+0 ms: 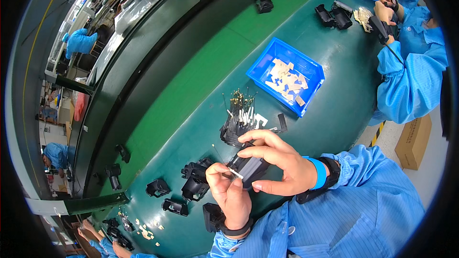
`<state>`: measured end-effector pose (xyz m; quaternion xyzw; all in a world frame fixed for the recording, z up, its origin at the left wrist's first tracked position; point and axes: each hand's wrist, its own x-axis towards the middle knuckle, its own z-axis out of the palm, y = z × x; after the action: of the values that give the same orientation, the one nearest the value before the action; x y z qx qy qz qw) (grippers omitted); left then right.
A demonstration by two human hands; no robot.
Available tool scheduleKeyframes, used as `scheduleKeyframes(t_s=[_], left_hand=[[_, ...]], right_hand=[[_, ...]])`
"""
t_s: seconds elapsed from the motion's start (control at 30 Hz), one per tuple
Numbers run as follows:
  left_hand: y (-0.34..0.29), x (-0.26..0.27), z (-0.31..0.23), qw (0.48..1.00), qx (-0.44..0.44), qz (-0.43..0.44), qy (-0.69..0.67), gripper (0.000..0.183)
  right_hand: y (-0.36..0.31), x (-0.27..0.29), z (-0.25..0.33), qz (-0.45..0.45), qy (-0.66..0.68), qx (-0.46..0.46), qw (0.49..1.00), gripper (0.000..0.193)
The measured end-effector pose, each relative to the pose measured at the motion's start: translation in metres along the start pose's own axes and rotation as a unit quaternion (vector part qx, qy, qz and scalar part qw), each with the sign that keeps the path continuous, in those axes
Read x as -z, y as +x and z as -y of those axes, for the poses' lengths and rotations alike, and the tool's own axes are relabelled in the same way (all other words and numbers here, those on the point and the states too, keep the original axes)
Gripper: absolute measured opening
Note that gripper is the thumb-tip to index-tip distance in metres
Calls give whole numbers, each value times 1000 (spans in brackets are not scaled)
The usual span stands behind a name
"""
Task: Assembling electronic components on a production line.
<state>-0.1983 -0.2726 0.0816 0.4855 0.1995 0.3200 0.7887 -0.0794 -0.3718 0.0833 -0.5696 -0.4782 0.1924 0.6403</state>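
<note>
By the tabletop's [339, 119] near edge, the right hand [289, 162] grips a black case [253, 168] and the left hand [230, 199] pinches a white strip [236, 174], maybe fitting it, so the next push likely needs care.

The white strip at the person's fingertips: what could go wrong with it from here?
The strip is small and held only by the fingertips of the left hand, so it might slip. The right hand holds the black part near the wire pile, whose upturned ends could perhaps snag.
</note>
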Motion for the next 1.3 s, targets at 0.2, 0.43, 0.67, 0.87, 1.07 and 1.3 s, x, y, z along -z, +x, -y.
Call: scheduleKeyframes(t_s=[0.2,0.43,0.67,0.87,1.07,1.3], left_hand=[[1,-11,0,999,-16,-28,36,40],[3,-10,-10,997,56,-39,47,40],[4,-20,-14,992,101,-70,-10,49],[1,-10,-8,998,44,-9,-47,57],[0,-9,0,997,-39,-4,-61,59],[1,-8,1,995,-39,34,-87,63]], right_hand=[[2,-1,3,8,11,4,1000,54],[3,4,-1,17,32,-3,999,48],[6,13,-11,57,86,-2,995,48],[4,15,-7,-15,23,36,999,45],[1,9,-6,-43,-39,42,997,34],[2,4,-6,-98,-102,86,986,20]])
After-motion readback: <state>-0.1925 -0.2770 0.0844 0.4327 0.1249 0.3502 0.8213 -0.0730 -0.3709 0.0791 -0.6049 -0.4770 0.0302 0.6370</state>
